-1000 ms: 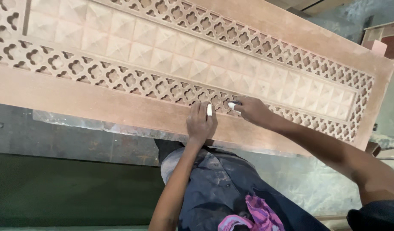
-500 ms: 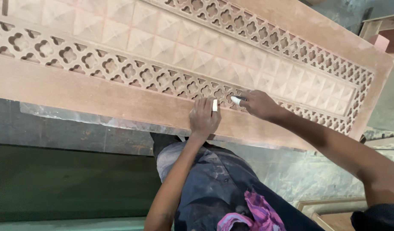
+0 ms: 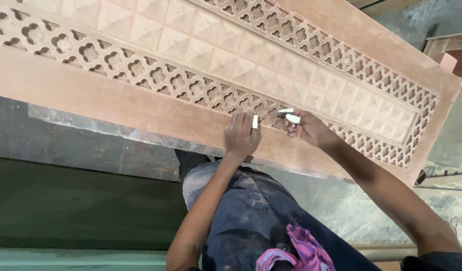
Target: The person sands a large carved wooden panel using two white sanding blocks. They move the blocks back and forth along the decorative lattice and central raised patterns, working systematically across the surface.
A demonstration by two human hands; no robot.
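Note:
A long carved wooden panel (image 3: pixel 140 108) lies across the view, with a pierced lattice band (image 3: pixel 156 75) around rows of raised pyramid squares (image 3: pixel 216 50). My left hand (image 3: pixel 241 139) rests flat on the plain border just below the lattice, holding nothing, with white tape on one finger. My right hand (image 3: pixel 311 131) is beside it on the lattice band. Its taped fingertips are pinched on a small dark tool (image 3: pixel 282 113) that points into the cut-outs.
The panel rests on a grey slab (image 3: pixel 65 145) with a dark green surface (image 3: pixel 65 206) below it. My legs in dusty dark trousers and a pink cloth (image 3: pixel 291 251) are at the bottom. Wooden pieces (image 3: pixel 444 50) stand at the upper right.
Both hands stay at nearly the same spot on the lattice band. My right hand's fingertips have shifted slightly, and the view has drifted a little along the panel.

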